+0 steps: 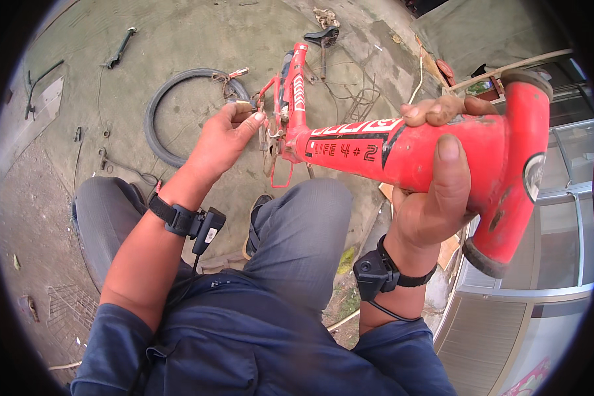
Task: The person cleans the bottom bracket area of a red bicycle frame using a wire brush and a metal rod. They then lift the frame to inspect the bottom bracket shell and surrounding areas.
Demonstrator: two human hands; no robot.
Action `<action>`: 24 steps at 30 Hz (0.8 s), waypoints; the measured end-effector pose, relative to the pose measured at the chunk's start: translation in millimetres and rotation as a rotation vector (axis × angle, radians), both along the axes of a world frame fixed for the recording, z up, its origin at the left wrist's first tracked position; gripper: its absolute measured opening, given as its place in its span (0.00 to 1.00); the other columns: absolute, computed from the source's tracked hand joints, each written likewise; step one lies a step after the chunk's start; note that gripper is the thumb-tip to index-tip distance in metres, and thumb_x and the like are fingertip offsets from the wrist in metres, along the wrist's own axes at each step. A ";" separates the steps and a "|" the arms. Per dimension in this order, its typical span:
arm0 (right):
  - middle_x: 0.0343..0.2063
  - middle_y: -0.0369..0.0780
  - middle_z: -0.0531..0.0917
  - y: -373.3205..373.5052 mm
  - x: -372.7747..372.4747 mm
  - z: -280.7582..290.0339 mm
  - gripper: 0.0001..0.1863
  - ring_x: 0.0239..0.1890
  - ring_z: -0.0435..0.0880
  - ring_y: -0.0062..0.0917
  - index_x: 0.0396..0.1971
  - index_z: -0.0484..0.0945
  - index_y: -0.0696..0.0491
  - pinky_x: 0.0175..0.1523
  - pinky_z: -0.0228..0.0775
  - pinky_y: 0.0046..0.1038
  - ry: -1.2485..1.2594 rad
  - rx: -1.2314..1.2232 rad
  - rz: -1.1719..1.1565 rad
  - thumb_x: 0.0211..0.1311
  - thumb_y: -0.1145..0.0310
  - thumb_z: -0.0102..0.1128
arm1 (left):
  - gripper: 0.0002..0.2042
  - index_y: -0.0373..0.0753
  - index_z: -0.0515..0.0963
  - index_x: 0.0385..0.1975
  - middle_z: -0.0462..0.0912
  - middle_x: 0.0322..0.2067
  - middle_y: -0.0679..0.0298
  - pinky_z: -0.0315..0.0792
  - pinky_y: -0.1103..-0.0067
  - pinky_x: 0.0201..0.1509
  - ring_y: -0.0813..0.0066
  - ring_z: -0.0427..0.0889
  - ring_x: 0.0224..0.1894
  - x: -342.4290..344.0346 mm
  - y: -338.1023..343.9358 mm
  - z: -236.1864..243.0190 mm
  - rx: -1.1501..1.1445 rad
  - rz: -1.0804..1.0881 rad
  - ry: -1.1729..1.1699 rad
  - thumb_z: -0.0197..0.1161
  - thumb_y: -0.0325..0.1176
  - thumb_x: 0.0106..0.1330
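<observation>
A red bicycle frame stretches from the middle of the view to the right, its head tube scuffed and nearest to me. My right hand is wrapped round the thick tube just behind the head tube, thumb on the near side and fingers over the far side. At the frame's far end, my left hand is closed in a pinch beside the rear stays. A small pale and metallic piece shows at its fingertips, too small to name. The frame's rear parts beyond that hand are partly hidden.
A bicycle wheel lies on the ground behind my left hand. Farther off are a black saddle on its post and tangled cables. A handlebar-like bar and a wire rack lie left; glazed panels stand right.
</observation>
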State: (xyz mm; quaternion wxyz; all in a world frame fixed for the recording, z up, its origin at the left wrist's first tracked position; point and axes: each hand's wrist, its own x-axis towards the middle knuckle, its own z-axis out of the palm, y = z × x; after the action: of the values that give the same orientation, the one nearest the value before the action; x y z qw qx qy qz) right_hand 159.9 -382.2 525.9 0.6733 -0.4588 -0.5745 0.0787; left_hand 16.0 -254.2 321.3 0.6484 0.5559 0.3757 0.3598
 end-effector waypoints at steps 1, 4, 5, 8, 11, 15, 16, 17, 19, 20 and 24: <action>0.40 0.45 0.80 -0.5 -0.3 0.4 0.26 0.42 0.82 0.33 0.58 0.69 0.60 0.55 0.77 0.41 -0.057 -0.006 -0.025 0.62 0.69 0.65 | 0.26 0.27 0.74 0.60 0.83 0.51 0.56 0.72 0.73 0.62 0.72 0.80 0.55 -4.9 -5.7 16.3 0.017 0.017 -0.044 0.65 0.45 0.75; 0.38 0.43 0.80 4.7 -2.5 2.2 0.22 0.41 0.82 0.31 0.54 0.71 0.61 0.52 0.77 0.36 -0.276 -0.027 -0.051 0.62 0.73 0.65 | 0.34 0.28 0.70 0.66 0.81 0.58 0.54 0.68 0.75 0.67 0.70 0.77 0.62 -18.7 -25.4 72.4 0.200 0.000 -0.181 0.59 0.55 0.76; 0.37 0.43 0.80 8.0 -4.5 3.3 0.19 0.39 0.82 0.32 0.51 0.73 0.60 0.49 0.77 0.35 -0.409 0.045 -0.113 0.62 0.73 0.66 | 0.36 0.27 0.69 0.66 0.81 0.58 0.53 0.69 0.75 0.67 0.68 0.78 0.62 -25.4 -31.8 93.5 0.216 0.008 -0.249 0.61 0.56 0.75; 0.33 0.44 0.78 34.2 -16.7 3.7 0.13 0.35 0.80 0.40 0.40 0.78 0.57 0.41 0.74 0.37 -0.703 0.371 -0.241 0.56 0.72 0.69 | 0.35 0.26 0.71 0.66 0.82 0.54 0.58 0.69 0.79 0.61 0.73 0.79 0.56 -43.0 -58.2 154.9 0.377 0.019 -0.605 0.64 0.54 0.73; 0.38 0.46 0.80 29.8 -32.7 -2.6 0.17 0.39 0.82 0.41 0.43 0.77 0.56 0.45 0.76 0.38 -0.402 0.019 0.050 0.55 0.70 0.70 | 0.39 0.28 0.64 0.69 0.77 0.58 0.54 0.69 0.75 0.64 0.68 0.76 0.60 -59.9 -80.7 212.0 0.404 -0.243 -0.705 0.61 0.57 0.72; 0.36 0.43 0.81 58.1 -73.2 -6.2 0.12 0.41 0.81 0.31 0.38 0.77 0.57 0.48 0.74 0.34 -0.135 -0.085 0.466 0.60 0.67 0.68 | 0.38 0.27 0.65 0.66 0.78 0.53 0.57 0.71 0.75 0.62 0.72 0.77 0.56 -71.1 -123.8 255.6 0.549 -0.003 -0.255 0.73 0.46 0.65; 0.38 0.44 0.82 63.2 -83.3 -9.7 0.15 0.43 0.81 0.30 0.40 0.77 0.57 0.49 0.75 0.34 -0.420 0.004 0.214 0.59 0.66 0.70 | 0.36 0.26 0.66 0.67 0.79 0.53 0.57 0.71 0.76 0.62 0.73 0.77 0.55 -73.4 -122.7 260.0 0.586 0.122 -0.213 0.71 0.43 0.65; 0.39 0.45 0.82 69.4 -86.1 -10.2 0.18 0.45 0.82 0.28 0.42 0.76 0.57 0.50 0.75 0.35 -0.696 0.094 -0.052 0.59 0.64 0.72 | 0.35 0.25 0.67 0.68 0.79 0.53 0.57 0.72 0.76 0.61 0.73 0.78 0.54 -73.2 -127.1 256.2 0.614 0.248 -0.165 0.69 0.40 0.65; 0.49 0.50 0.81 81.7 -88.9 -23.1 0.36 0.48 0.83 0.43 0.59 0.70 0.56 0.52 0.78 0.39 -0.321 0.183 0.282 0.50 0.63 0.78 | 0.32 0.25 0.67 0.68 0.80 0.51 0.59 0.72 0.79 0.57 0.77 0.78 0.51 -87.0 -100.6 245.4 0.598 0.205 -0.285 0.64 0.38 0.68; 0.53 0.51 0.79 78.0 -74.3 -32.3 0.44 0.54 0.82 0.43 0.64 0.65 0.56 0.58 0.75 0.40 -0.397 -0.041 0.334 0.50 0.57 0.79 | 0.32 0.25 0.68 0.69 0.81 0.52 0.59 0.71 0.80 0.57 0.76 0.79 0.52 -95.6 -86.0 235.4 0.617 0.196 -0.292 0.62 0.40 0.70; 0.65 0.54 0.73 53.1 18.2 -98.2 0.55 0.70 0.72 0.43 0.73 0.60 0.56 0.73 0.62 0.42 -0.548 -0.607 0.266 0.57 0.32 0.69 | 0.31 0.27 0.70 0.68 0.81 0.52 0.60 0.69 0.77 0.59 0.76 0.77 0.51 -158.1 -37.5 184.9 0.644 0.251 -0.218 0.60 0.40 0.69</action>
State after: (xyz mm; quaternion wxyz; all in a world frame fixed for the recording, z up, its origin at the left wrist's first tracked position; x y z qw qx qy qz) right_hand 178.1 -329.2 427.7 0.3141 -0.5618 -0.7372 0.2055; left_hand -142.1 -291.7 506.2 0.4271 0.6395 0.2372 0.5935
